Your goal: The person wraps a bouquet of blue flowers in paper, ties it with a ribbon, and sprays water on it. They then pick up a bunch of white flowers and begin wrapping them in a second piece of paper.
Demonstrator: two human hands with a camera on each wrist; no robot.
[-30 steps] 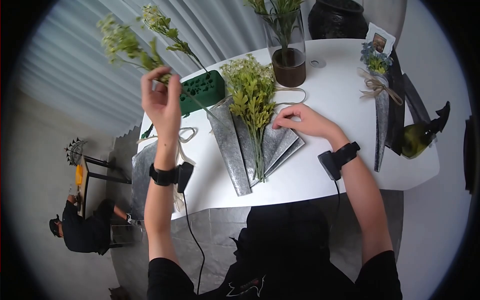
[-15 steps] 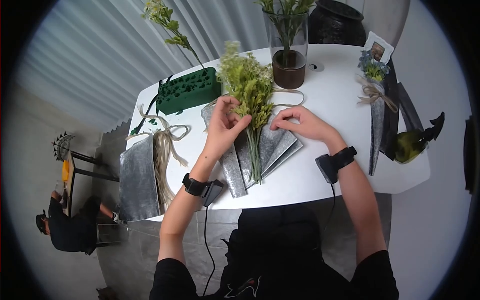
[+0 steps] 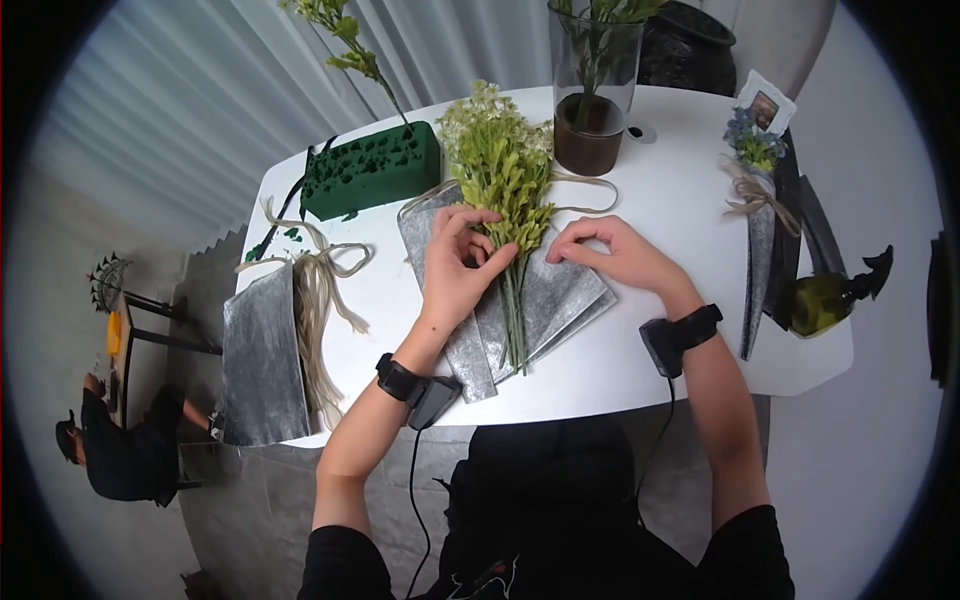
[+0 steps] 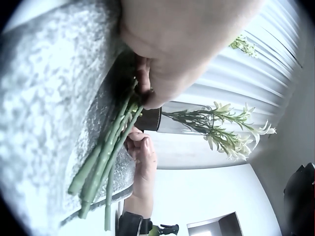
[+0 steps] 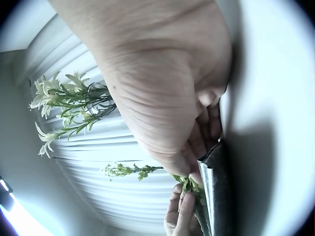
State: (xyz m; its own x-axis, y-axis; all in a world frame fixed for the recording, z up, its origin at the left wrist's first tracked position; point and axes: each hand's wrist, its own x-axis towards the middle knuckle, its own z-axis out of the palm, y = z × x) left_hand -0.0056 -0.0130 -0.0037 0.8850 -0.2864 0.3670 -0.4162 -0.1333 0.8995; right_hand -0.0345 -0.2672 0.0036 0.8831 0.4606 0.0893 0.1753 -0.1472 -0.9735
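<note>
A bunch of artificial flowers (image 3: 497, 165), with small white blooms and green leaves, lies on grey felt-like wrapping sheets (image 3: 572, 300) on the white table. My left hand (image 3: 455, 262) pinches flower stems just below the leaves, thumb on one side and fingers on the other. In the left wrist view the bare green stems (image 4: 101, 169) stick out past that grip, over the grey wrap. To the right of the bunch, my right hand (image 3: 622, 258) has curled fingers at the upper edge of the wrap, gripping it; the right wrist view shows the folded grey edge (image 5: 216, 191) at the fingertips.
Behind stand a green foam block (image 3: 370, 172) with one flower sprig upright in it and a glass vase (image 3: 592, 135). At left lie another grey sheet (image 3: 265, 360) and twine (image 3: 318, 330). A wrapped blue bouquet (image 3: 758, 190) and green bottle (image 3: 820, 303) are right.
My left hand has moved from beside the foam block rightward and down to the bunch, bringing a flower sprig onto it. My right hand has stayed at the wrap.
</note>
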